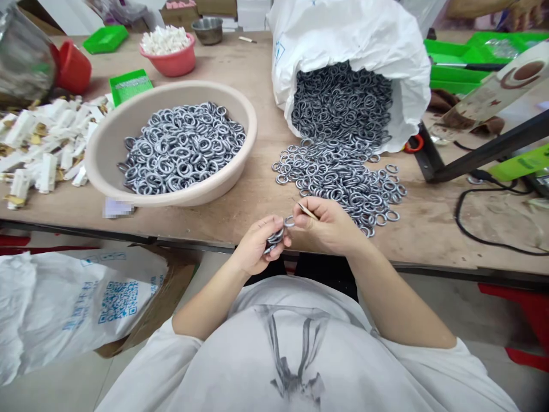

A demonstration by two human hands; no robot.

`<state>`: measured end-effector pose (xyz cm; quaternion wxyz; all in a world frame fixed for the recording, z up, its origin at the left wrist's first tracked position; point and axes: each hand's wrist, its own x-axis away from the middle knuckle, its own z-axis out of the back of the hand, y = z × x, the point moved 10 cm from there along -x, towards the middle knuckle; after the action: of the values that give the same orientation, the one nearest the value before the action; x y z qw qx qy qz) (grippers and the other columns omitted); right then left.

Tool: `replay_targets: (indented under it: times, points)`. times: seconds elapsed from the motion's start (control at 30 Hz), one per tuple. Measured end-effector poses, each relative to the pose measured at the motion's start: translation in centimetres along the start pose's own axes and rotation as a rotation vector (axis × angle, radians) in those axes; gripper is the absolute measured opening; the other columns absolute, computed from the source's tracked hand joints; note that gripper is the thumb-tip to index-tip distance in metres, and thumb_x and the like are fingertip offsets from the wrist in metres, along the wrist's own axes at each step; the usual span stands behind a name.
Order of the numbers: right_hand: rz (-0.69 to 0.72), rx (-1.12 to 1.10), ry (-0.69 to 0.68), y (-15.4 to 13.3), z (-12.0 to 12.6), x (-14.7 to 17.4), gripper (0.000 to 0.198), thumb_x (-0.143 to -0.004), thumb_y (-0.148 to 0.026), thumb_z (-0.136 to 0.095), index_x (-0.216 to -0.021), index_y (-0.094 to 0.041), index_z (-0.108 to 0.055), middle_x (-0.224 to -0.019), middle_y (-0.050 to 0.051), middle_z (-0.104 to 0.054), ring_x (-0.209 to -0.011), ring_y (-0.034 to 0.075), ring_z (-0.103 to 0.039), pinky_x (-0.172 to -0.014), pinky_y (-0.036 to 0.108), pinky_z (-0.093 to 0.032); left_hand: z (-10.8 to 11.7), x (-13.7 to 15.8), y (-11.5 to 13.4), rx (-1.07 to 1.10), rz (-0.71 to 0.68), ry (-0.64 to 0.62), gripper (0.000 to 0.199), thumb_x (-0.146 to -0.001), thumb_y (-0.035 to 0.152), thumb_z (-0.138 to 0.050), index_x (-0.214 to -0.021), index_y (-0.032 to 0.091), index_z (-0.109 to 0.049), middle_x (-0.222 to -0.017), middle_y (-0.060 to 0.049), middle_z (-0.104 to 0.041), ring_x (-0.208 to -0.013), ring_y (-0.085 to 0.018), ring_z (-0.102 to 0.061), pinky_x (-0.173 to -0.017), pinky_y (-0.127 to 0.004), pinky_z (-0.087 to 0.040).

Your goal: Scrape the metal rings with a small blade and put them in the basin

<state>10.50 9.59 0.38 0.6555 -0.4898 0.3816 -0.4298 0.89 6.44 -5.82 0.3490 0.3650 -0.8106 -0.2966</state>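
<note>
Several grey rings are gathered in my left hand, whose fingers curl around them. One more ring stands out between my left fingertips and my right hand. A thin tool with a pale wooden handle is pinched in my right hand; its kind is hard to make out. Just beyond my right hand, a heap of loose grey rings spreads over the table from the mouth of a white sack. To the left, a wide beige basin holds many similar rings.
White plastic pieces lie at the far left. Behind the basin are a green tray, a red bowl and a metal bowl. A dark metal bar and black cable are at the right. A printed sack lies below the table.
</note>
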Motion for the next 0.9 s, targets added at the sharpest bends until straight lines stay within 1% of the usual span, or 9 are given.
replay_targets:
  times: [0.17,0.27,0.37,0.43,0.5,0.57,0.67,0.77,0.9]
  points:
    - [0.074,0.183,-0.13,-0.7,-0.4,1.2,0.029,-0.091,-0.043,-0.059,-0.078,-0.018,-0.06,-0.071,-0.001,-0.057,-0.067,0.012,-0.048,-0.064,0.025,-0.036,-1.3,0.2,-1.7,0.025,0.135,-0.117,0.042,-0.078,0.053,-0.072,-0.085,0.014,-0.058,-0.058,0.001,-0.058,-0.034,-0.001,-0.033,-0.032,-0.013,-0.019]
    - [0.093,0.183,-0.186,-0.7,-0.8,1.2,0.029,-0.093,-0.042,-0.058,-0.078,-0.018,-0.059,-0.071,-0.001,-0.058,-0.067,0.012,-0.049,-0.064,0.025,-0.037,-1.7,0.2,-2.0,-0.008,0.148,-0.125,0.038,-0.077,0.048,-0.073,-0.079,0.013,-0.057,-0.055,0.001,-0.056,-0.034,-0.002,-0.033,-0.032,-0.013,-0.02]
    - [0.103,0.067,-0.05,-0.6,-0.3,1.2,0.031,-0.096,-0.045,-0.053,-0.081,-0.018,-0.059,-0.074,-0.001,-0.058,-0.069,0.013,-0.051,-0.067,0.025,-0.04,-1.7,0.1,-2.0,-0.006,0.122,-0.091,0.034,-0.075,0.042,-0.071,-0.07,0.015,-0.051,-0.051,0.003,-0.05,-0.034,-0.002,-0.032,-0.032,-0.014,-0.02]
    - [0.097,0.018,0.052,-0.3,0.0,1.4,0.032,-0.093,-0.05,-0.057,-0.089,-0.018,-0.061,-0.079,0.0,-0.06,-0.073,0.013,-0.054,-0.07,0.026,-0.042,-1.7,0.1,-1.9,0.011,0.102,-0.07,0.033,-0.075,0.041,-0.069,-0.068,0.017,-0.048,-0.049,0.004,-0.047,-0.034,-0.003,-0.031,-0.032,-0.014,-0.02]
    - [0.063,-0.025,0.07,0.3,-0.5,1.4,0.038,-0.086,-0.056,-0.065,-0.093,-0.018,-0.062,-0.083,0.001,-0.062,-0.075,0.014,-0.056,-0.071,0.027,-0.044,-1.5,0.1,-1.7,0.021,0.078,-0.053,0.031,-0.074,0.039,-0.069,-0.069,0.017,-0.048,-0.049,0.005,-0.046,-0.035,-0.003,-0.031,-0.033,-0.013,-0.021]
    - [0.015,-0.092,0.052,1.0,-1.1,1.3,0.046,-0.081,-0.063,-0.068,-0.09,-0.019,-0.062,-0.081,0.001,-0.062,-0.074,0.015,-0.057,-0.069,0.027,-0.045,-1.6,0.2,-1.5,0.011,0.058,-0.068,0.03,-0.074,0.038,-0.069,-0.068,0.017,-0.048,-0.048,0.005,-0.045,-0.035,-0.003,-0.032,-0.033,-0.013,-0.021]
    - [-0.018,-0.127,0.139,1.4,-0.5,1.5,0.05,-0.083,-0.07,-0.059,-0.085,-0.02,-0.059,-0.075,0.0,-0.058,-0.068,0.014,-0.053,-0.063,0.027,-0.043,-2.1,0.4,-1.3,-0.016,0.041,-0.135,0.035,-0.076,0.041,-0.067,-0.062,0.017,-0.047,-0.046,0.004,-0.043,-0.034,-0.003,-0.031,-0.033,-0.015,-0.021]
    - [0.049,0.031,0.2,0.3,0.1,2.6,0.047,-0.092,-0.067,-0.048,-0.085,-0.021,-0.057,-0.074,0.0,-0.057,-0.066,0.013,-0.051,-0.061,0.026,-0.04,-2.1,0.5,-1.1,-0.001,0.019,-0.157,0.037,-0.076,0.042,-0.068,-0.059,0.016,-0.047,-0.045,0.004,-0.043,-0.033,-0.003,-0.03,-0.033,-0.015,-0.021]
    - [0.16,0.304,0.098,-1.6,-1.4,4.4,0.045,-0.099,-0.056,-0.043,-0.076,-0.02,-0.057,-0.065,-0.001,-0.055,-0.059,0.012,-0.048,-0.057,0.026,-0.033,-1.7,0.4,-1.0,0.029,0.009,-0.131,0.036,-0.073,0.041,-0.069,-0.058,0.016,-0.049,-0.043,0.004,-0.042,-0.032,-0.003,-0.031,-0.032,-0.014,-0.021]
